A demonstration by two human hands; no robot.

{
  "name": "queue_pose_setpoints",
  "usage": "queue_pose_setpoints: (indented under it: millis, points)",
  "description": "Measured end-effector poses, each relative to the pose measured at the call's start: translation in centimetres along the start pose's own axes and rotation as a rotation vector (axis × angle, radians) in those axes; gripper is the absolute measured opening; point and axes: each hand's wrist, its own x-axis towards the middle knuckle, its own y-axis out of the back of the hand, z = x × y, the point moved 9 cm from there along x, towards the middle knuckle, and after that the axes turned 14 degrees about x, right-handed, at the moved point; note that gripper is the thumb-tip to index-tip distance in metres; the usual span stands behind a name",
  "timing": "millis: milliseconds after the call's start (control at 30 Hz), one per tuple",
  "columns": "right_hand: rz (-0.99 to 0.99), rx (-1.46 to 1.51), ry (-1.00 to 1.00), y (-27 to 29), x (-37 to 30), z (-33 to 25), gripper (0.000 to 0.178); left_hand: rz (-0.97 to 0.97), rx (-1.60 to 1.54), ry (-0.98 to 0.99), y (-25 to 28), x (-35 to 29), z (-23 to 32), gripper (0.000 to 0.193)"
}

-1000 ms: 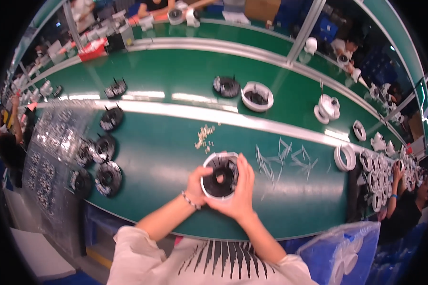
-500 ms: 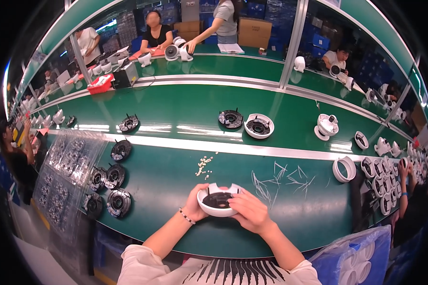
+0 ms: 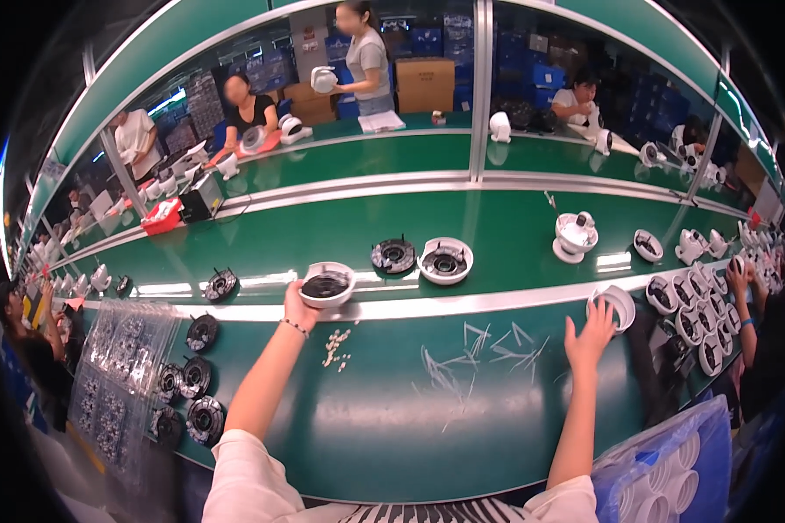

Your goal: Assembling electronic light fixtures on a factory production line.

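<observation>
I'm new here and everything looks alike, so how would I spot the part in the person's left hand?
Find the pale metal strip running across the green worktop. Just left of the picture's middle, the person's left hand holds a white bowl with a black part inside. A similar bowl sits to its right, beyond the strip, but no hand holds that one.

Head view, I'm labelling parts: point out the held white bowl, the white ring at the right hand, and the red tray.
White bowl (image 3: 330,301), head view: front outer wall.
White ring (image 3: 625,308), head view: right wall.
Red tray (image 3: 160,225), head view: front wall.
</observation>
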Motion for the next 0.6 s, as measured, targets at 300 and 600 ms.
queue_pose_setpoints:
  millis: [300,600]
  points:
    - [0.067,-0.021,-0.221,0.0,-2.1,8.9,0.044,0.392,0.276,-0.119,6.7,9.5,1.4,0.041]
    - [0.191,0.068,-0.161,2.4,-1.2,8.4,0.019,0.469,1.441,-1.531,-17.1,0.1,9.3,0.040]
